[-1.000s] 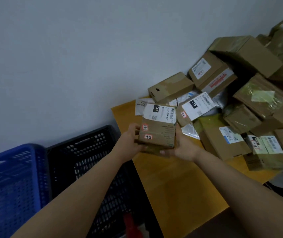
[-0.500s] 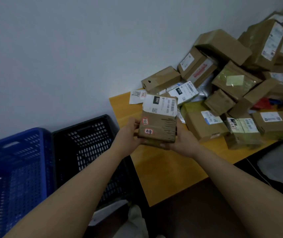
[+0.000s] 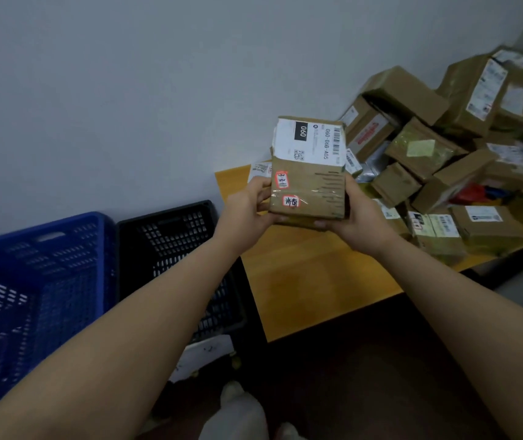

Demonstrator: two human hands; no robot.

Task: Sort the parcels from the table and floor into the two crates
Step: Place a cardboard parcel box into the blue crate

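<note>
Both hands hold one brown cardboard parcel up in the air, above the left end of the yellow surface. The left hand grips the parcel's left edge, thumb on the front face and fingers curled underneath. The right hand grips the right edge the same way, its fingertips showing under the bottom edge. So each grip is pinching the parcel between thumb and fingers. The parcel carries a white shipping label printed "060" across its top and two small red-bordered stickers lower down. To the right, against the wall, a heap of other parcels covers the far part of the surface. On the floor to the left stand a black crate just beside the surface and a blue crate touching it further left.
</note>
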